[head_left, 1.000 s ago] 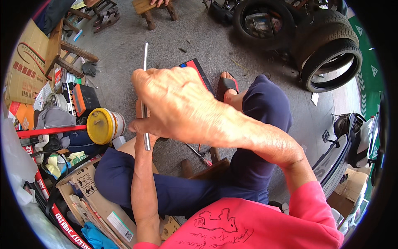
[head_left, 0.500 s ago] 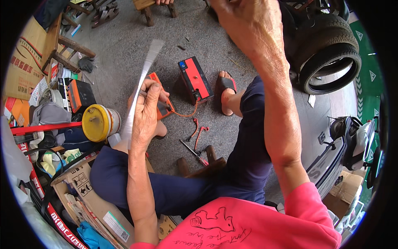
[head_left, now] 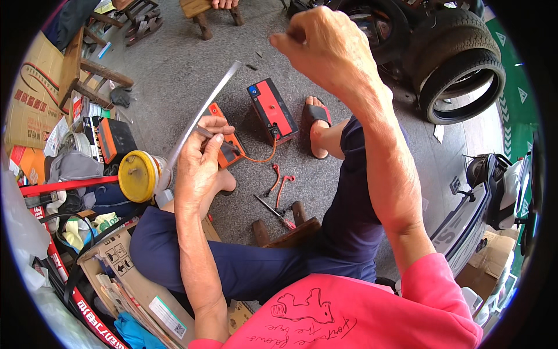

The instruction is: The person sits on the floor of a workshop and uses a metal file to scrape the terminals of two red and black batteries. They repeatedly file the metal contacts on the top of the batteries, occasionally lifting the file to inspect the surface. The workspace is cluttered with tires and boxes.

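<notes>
My left hand (head_left: 197, 166) is closed, with a dark, rod-like piece (head_left: 203, 132) pinched between thumb and fingers. Beside these fingers a thin, translucent whitish strip (head_left: 212, 96) slants upward; whether the hand grips it I cannot tell. Raised at the upper right, my right hand (head_left: 328, 55) has curled fingers, and its back hides anything inside. On the floor stands a black battery with a red top (head_left: 272, 107). An orange wire (head_left: 258, 159) links it to an orange-topped battery (head_left: 231, 145), partly behind my left hand.
Short red-and-black leads (head_left: 283, 189) and a red-handled screwdriver (head_left: 274, 210) lie near a low wooden stool (head_left: 290, 232). Tyres (head_left: 462, 87) stack at right. A yellow-lidded bucket (head_left: 138, 176) and cardboard box (head_left: 119, 256) crowd my left. Another person's hand (head_left: 225, 3) rests on a far stool.
My right hand has come lower and a little left, now more fully in view. The strip leans further right at its top. My left hand still holds the dark piece, its fingers slightly shifted.
</notes>
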Available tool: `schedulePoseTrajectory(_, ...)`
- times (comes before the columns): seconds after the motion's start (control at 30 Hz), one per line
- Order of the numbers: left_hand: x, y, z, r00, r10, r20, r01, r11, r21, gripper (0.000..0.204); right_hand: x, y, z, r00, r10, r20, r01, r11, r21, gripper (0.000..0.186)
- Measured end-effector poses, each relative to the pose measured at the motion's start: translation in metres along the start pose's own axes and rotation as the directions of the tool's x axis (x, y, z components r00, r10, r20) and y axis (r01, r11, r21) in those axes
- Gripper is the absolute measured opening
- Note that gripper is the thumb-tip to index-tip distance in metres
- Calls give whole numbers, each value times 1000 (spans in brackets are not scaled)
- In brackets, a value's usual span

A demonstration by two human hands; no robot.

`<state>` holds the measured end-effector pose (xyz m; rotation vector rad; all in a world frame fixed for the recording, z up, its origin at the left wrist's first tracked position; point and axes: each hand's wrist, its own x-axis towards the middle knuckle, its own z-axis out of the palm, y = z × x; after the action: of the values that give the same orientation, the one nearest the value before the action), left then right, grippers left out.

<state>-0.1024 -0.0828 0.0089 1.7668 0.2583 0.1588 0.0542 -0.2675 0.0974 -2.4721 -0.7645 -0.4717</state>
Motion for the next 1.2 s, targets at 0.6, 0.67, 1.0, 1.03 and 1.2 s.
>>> schedulePoseTrajectory(0.6,16,-43,9,865,304,-400,-156,919,363,37,-193,-20,150,777,260,573,-445,871,209,22)
schedulePoseTrajectory(0.67,16,-33,10,906,216,-365,-121,956,266,36,-197,-27,165,809,186,558,-389,880,271,20)
schedulePoseTrajectory(1.0,5,-19,3,996,-36,-75,20,979,-201,20,-176,-33,233,890,168,423,-326,884,336,23)
schedulePoseTrajectory(1.03,3,-22,3,998,-22,-62,8,975,-223,21,-176,-33,237,886,152,438,-319,886,337,25)
schedulePoseTrajectory(1.2,1,-31,7,977,138,-160,-142,990,-15,22,-177,-31,242,898,168,406,-323,879,350,25)
